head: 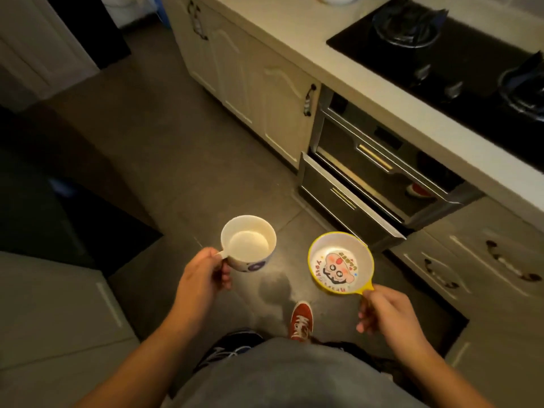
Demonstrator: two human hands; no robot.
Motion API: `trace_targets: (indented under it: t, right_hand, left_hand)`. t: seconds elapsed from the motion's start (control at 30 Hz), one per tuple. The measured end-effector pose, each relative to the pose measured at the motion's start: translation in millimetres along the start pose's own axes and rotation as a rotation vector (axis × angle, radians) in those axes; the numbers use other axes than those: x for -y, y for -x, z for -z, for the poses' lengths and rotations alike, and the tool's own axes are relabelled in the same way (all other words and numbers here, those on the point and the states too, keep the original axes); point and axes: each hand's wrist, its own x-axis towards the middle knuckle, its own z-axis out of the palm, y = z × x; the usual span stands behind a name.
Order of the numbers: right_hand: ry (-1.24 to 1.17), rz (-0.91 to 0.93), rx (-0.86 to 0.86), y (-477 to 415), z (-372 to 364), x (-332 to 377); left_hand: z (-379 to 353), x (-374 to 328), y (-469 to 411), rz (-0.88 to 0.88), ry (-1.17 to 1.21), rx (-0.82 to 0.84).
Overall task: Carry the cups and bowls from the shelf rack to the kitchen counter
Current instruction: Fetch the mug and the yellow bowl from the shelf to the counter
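1. Cup [248, 242] and bowl [340, 262] are both in our hands, held above the floor [164, 136] and short of the surface [312, 45]; neither touches it.
2. Our left hand [200, 278] has its grip closed on the cup's handle; the cup is white with a purple mark on its side, upright and mouth up; it hangs farther from the surface than the bowl does.
3. Our right hand [382, 309] pinches the bowl's small yellow tab handle in a closed grip; the bowl has a yellow rim and a cartoon face printed inside, and sits roughly level, nearer the surface than the cup.
4. On the surface lies a black hob [459, 51] with burners; below the surface edge are cream cabinet doors [253, 83] and a steel drawer unit [368, 184] with its lower drawer pulled partly out.
5. Our red shoe [300, 319] stands on the floor below the bowl, away from the surface.
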Motion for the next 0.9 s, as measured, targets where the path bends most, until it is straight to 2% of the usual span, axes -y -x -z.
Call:
trace_targets:
  t: [0.23, 0.47, 0.73, 0.9]
  right_hand:
    - [0.115, 0.14, 0.235, -104.9, -70.6, 115.2]
    - [0.174, 0.215, 0.329, -188.2, -182.1, 213.5]
    - [0.149, 0.206, 0.265, -251.4, -243.6, 287.5]
    - [0.159, 0.224, 0.192, -288.2, -245.4, 321.5]
  left_hand:
    - [41.3, -30.3, -35.4, -0.027, -0.035, -0.271]
    - [95.8, -72.5, -120.6, 0.052, -0.031, -0.461]
    - [150.1, -157.7, -238.1, -0.094, -0.093, -0.343]
    - [153.4, -207.3, -310.5, -0.052, -0.078, -0.315]
